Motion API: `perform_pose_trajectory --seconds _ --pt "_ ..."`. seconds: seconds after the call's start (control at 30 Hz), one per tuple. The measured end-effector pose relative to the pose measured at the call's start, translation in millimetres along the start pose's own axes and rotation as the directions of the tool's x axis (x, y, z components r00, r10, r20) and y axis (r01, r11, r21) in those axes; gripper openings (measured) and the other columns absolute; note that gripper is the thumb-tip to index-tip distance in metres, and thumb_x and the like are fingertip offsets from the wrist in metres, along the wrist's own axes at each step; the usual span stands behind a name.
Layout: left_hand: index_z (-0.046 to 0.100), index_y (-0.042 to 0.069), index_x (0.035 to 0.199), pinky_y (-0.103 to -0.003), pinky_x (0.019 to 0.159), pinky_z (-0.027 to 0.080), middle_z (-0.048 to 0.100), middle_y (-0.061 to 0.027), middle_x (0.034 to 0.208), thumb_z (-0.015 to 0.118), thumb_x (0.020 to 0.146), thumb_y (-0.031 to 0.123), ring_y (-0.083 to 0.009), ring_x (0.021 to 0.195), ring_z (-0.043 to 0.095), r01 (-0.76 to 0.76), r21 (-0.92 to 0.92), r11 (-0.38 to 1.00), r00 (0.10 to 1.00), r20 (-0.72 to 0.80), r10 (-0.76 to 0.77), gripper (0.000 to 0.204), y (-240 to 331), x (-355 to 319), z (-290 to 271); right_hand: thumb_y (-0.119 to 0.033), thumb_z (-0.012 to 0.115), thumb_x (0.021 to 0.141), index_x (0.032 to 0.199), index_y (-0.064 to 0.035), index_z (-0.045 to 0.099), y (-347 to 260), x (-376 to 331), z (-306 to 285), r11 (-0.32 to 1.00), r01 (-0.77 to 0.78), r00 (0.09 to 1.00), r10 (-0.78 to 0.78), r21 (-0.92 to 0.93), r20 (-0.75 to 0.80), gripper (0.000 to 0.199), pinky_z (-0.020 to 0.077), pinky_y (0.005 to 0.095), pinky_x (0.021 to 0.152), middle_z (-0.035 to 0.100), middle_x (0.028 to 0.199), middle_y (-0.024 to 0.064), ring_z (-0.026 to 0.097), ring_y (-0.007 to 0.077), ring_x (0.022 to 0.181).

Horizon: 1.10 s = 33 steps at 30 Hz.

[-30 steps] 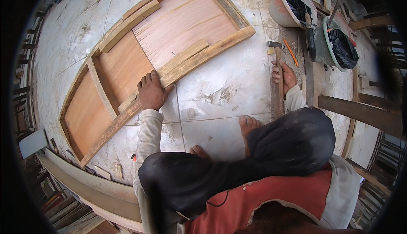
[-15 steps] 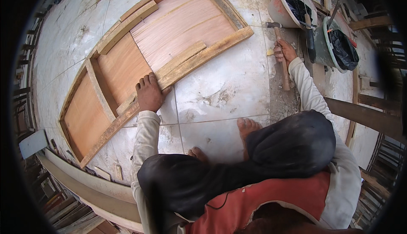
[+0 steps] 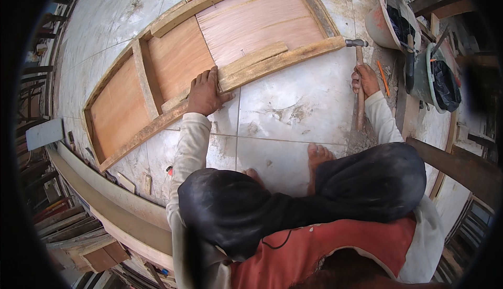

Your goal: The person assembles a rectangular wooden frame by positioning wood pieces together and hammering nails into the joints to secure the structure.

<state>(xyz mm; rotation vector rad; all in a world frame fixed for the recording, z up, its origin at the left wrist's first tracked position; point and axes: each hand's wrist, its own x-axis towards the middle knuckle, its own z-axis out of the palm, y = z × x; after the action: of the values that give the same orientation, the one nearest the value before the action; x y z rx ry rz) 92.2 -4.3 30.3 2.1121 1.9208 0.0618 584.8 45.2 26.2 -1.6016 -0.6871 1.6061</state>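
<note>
A shallow wooden frame [image 3: 304,57] backed with plywood lies on the tiled floor [image 3: 293,111], slanting from the person's left up to the front, its near rail closest to the hands. The left hand [image 3: 203,94] is on that rail, roughly midway along, its fingers lying across the wood and its thumb spread to the side; whether it grips or only rests, I cannot tell. Along the rail's inner side runs a narrow batten [image 3: 257,57], with a nail [image 3: 242,52] standing up from it just beyond the hand. The right hand [image 3: 367,80], well apart to the right, is closed around the handle of a hammer [image 3: 360,105]; its head is right by the rail's far-right end, though contact is unclear. An orange pencil [image 3: 383,78] lies just right of that hand. Further out are a pale bucket [image 3: 378,27] and a greenish bucket [image 3: 421,82], both holding black plastic. A long plank [image 3: 136,226] stretches along the lower left.
</note>
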Motion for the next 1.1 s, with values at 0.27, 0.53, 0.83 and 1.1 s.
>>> perform_pose_trajectory --seconds 0.27,0.53,0.83,1.1 --pt "0.048 0.006 0.143 -0.047 0.106 0.037 0.057 -0.0156 0.134 0.088 0.057 0.054 -0.0325 0.129 0.049 0.068 0.001 0.998 0.997 0.044 -0.068 0.107 -38 -25 -19 -0.030 0.059 0.099 0.102 -0.0098 0.051 9 -70 10 0.957 0.167 0.981 -0.186 -0.236 -0.062 0.022 0.0365 0.0261 0.037 0.048 0.068 0.0003 0.045 0.0098 0.043" --pt "0.057 0.000 0.108 -0.048 0.091 0.043 0.056 -0.0154 0.108 0.082 0.062 0.059 -0.0343 0.108 0.053 0.032 0.032 0.999 0.994 0.104 -0.035 0.079 -6 3 -23 -0.034 0.059 0.101 0.089 -0.0136 0.048 -32 -23 5 0.958 0.211 0.949 -0.248 -0.192 -0.194 0.026 0.0371 0.0276 0.036 0.046 0.064 -0.0017 0.046 0.0117 0.042" --pt "0.054 0.004 0.111 -0.047 0.094 0.044 0.056 -0.0115 0.108 0.080 0.070 0.056 -0.0299 0.109 0.054 0.067 0.067 0.995 0.990 0.123 -0.075 0.071 14 18 -34 -0.034 0.058 0.100 0.093 -0.0137 0.045 -25 26 -35 0.906 -0.014 0.999 0.000 -0.423 -0.033 0.025 0.0349 0.0300 0.040 0.045 0.064 -0.0005 0.040 0.0117 0.043" --pt "0.056 0.003 0.110 -0.045 0.092 0.043 0.057 -0.0109 0.108 0.079 0.072 0.052 -0.0290 0.107 0.056 0.029 0.063 0.998 0.996 0.085 -0.034 0.066 2 9 -27 -0.034 0.055 0.098 0.107 -0.0111 0.042 -91 3 17 0.789 -0.242 0.967 0.240 -0.564 -0.080 0.027 0.0424 0.0347 0.038 0.047 0.067 0.0038 0.046 0.0157 0.043"
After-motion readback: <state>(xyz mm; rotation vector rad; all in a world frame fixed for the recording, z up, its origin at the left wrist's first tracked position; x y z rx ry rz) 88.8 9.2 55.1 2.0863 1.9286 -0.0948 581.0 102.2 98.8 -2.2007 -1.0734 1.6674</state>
